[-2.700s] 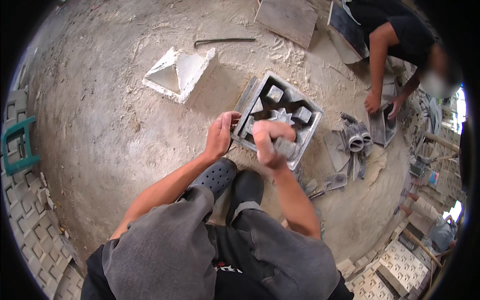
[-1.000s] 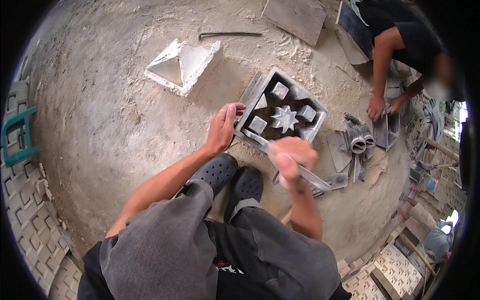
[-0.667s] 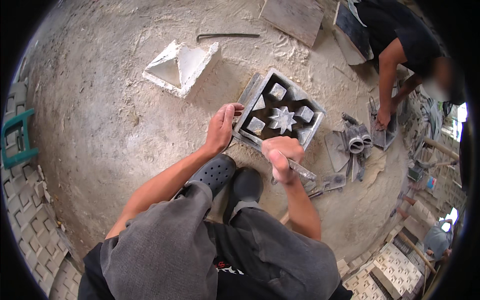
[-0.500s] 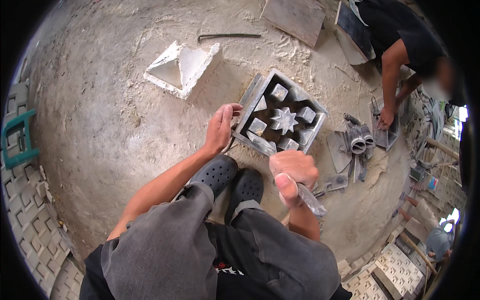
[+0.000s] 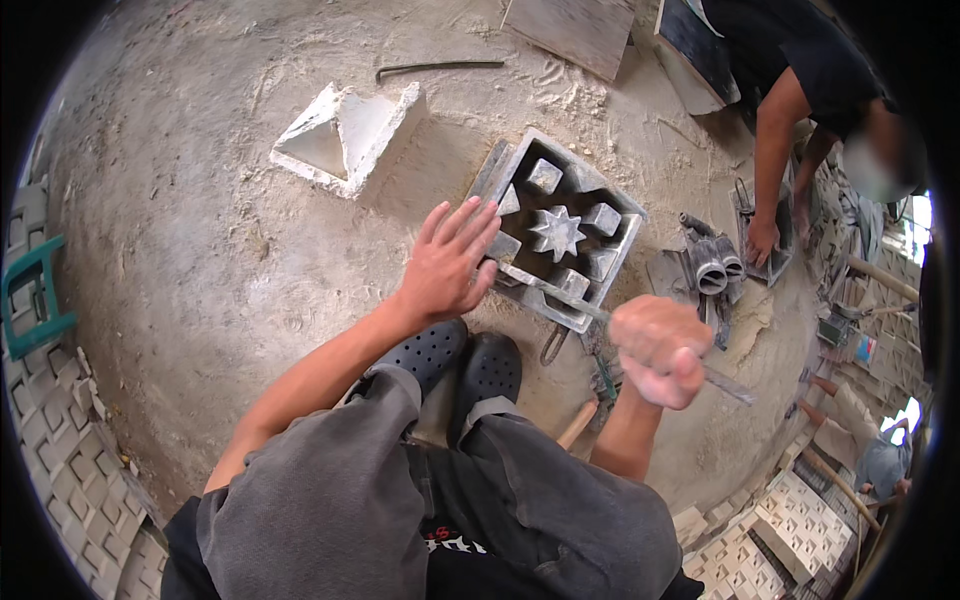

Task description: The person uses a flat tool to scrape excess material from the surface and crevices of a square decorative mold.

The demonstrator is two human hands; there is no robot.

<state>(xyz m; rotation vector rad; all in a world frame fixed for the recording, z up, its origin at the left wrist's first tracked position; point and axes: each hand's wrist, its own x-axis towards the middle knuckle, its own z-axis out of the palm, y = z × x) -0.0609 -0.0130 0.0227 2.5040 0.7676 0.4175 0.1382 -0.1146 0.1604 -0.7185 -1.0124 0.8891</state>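
Floor [image 5: 180, 250] stretches wide left of the mould [image 5: 556, 233]. By its edge, the left hand [image 5: 447, 268] has splayed since earlier; the right hand [image 5: 660, 345] (blurred, apart) grips a bar [image 5: 733, 387].

Mold [image 5: 620, 250] sits on floor [image 5: 200, 200], one block [image 5: 558, 234] at its centre, other blocks [image 5: 545, 176] around that. Left hand [image 5: 448, 262] at mold's left edge, right hand [image 5: 660, 348] off its near-right corner; bar [image 5: 730, 386] in right hand runs along mold's near edge. Casting [image 5: 378, 138] left of mold, rod [image 5: 440, 66] behind-left, board [image 5: 570, 35] behind. Pipes [image 5: 712, 265] right of mold, co-worker [image 5: 810, 60] farther right and behind. Shoes [image 5: 487, 375] in front, stool [image 5: 40, 328] far left of mold.
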